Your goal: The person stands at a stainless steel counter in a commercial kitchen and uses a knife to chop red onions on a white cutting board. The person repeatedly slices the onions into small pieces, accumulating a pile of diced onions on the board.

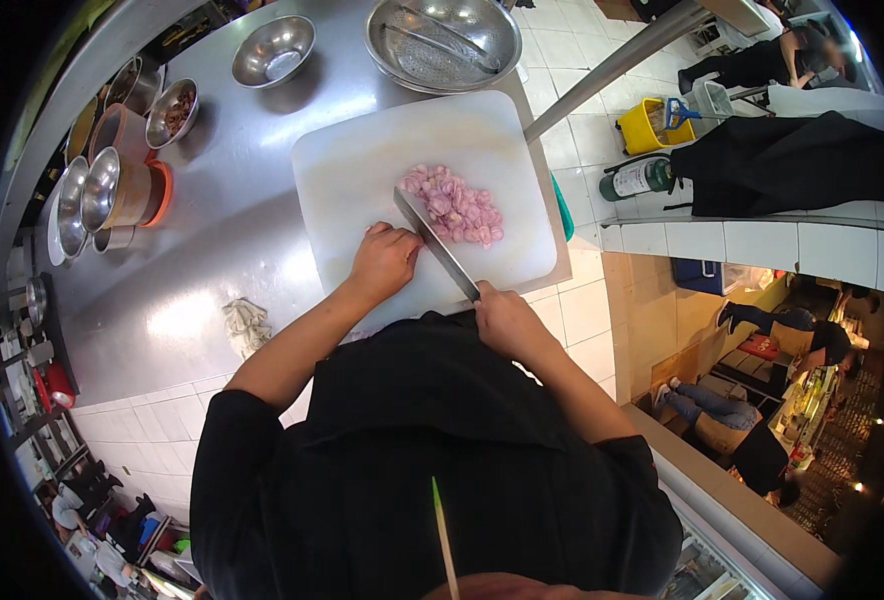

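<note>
On the white cutting board [337, 190] lies a heap of sliced pink shallots [459, 208]. My right hand [509, 320] is closed around the handle of a kitchen knife [446, 258]. Its long blade slants away to the left, along the near left side of the heap. Close against the blade's left side, my left hand [386, 258] rests on the board with its fingers curled together. Whatever those fingers press on is hidden beneath them.
A perforated metal bowl [510, 62] holding tongs stands beyond the board, with a metal bowl [274, 52] to its left. More bowls [102, 190] line the table's left side. A crumpled cloth [246, 326] lies near its front edge. A metal post [617, 72] rises at right.
</note>
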Motion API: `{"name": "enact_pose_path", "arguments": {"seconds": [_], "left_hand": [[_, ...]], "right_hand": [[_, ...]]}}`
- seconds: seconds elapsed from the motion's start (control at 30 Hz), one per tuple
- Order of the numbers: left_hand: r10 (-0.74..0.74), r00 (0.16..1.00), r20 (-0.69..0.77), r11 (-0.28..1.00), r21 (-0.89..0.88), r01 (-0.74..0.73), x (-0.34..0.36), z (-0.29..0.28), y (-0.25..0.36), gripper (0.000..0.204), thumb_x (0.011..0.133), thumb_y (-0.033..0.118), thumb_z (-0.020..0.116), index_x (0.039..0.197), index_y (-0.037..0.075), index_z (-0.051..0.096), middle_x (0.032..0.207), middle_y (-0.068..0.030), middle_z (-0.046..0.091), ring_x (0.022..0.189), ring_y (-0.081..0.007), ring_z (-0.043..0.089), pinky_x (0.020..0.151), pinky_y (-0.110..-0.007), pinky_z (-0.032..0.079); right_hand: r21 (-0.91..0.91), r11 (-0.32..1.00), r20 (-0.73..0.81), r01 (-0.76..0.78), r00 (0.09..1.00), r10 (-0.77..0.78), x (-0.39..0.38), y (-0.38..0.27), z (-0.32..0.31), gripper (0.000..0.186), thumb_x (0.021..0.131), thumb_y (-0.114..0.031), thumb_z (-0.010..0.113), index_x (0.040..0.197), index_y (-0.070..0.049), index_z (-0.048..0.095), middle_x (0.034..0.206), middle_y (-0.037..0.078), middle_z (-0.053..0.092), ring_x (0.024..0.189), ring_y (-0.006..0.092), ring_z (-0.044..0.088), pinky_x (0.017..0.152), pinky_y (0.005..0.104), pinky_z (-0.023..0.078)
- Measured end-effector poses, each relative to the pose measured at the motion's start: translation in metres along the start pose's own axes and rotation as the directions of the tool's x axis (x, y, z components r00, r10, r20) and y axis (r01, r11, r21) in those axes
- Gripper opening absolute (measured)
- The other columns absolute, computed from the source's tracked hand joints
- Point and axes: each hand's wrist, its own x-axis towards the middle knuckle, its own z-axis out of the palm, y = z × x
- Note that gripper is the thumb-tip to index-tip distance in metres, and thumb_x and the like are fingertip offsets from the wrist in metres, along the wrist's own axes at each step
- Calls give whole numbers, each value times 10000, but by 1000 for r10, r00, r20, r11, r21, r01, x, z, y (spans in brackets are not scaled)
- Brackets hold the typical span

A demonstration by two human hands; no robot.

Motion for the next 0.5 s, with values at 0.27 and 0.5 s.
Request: {"name": "enact_pose_path", "arguments": {"seconds": [0.27, 0.5], "left_hand": [[9, 999, 40, 1000, 14, -10, 2, -9, 6, 84, 799, 35, 710, 871, 80, 706, 839, -89, 716, 777, -288, 654, 779, -408, 475], [-128, 981, -148, 985, -132, 108, 12, -23, -1, 88, 815, 28, 685, 890, 73, 693, 826, -85, 689, 752, -295, 642, 779, -403, 487]], "right_hand": [[40, 995, -102, 91, 991, -87, 28, 5, 18, 164, 935, -68, 485, 1009, 74, 520, 739, 340, 636, 724, 528, 642, 705, 607, 511], [94, 995, -61, 33, 998, -27, 16, -12, -23, 199, 966, -126, 532, 1016, 66, 541, 787, 331, 630, 805, 532, 615, 759, 603, 453]]}}
